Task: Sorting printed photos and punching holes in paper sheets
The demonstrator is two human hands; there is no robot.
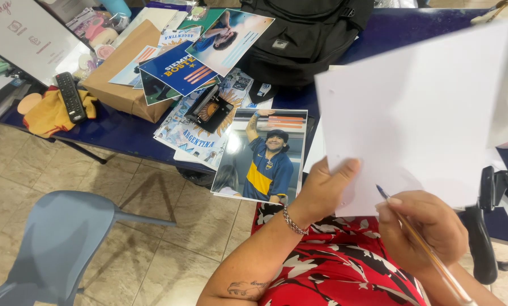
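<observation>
two hands working a blank white sheet of paper [418,113] above a dark blue bench [401,28]

head view: the left hand [322,190] is pinching the sheet's lower left corner, thumb lying on the face and fingers closing behind it, so its grip is shutting on the paper; a beaded bracelet [293,221] is circling that wrist. the right hand [421,226] is closing its grip around a thin clear pen with a blue tip [421,243], the tip touching the sheet's lower edge. the sheet is hanging tilted over the bench's right part, above a red flowered lap. just left, a large glossy photo print [262,156] is overhanging the bench edge beside scattered blue printed cards [177,71]; a black backpack [305,34], brown paper bag [124,71] and black remote control [70,96] are lying farther back.
</observation>
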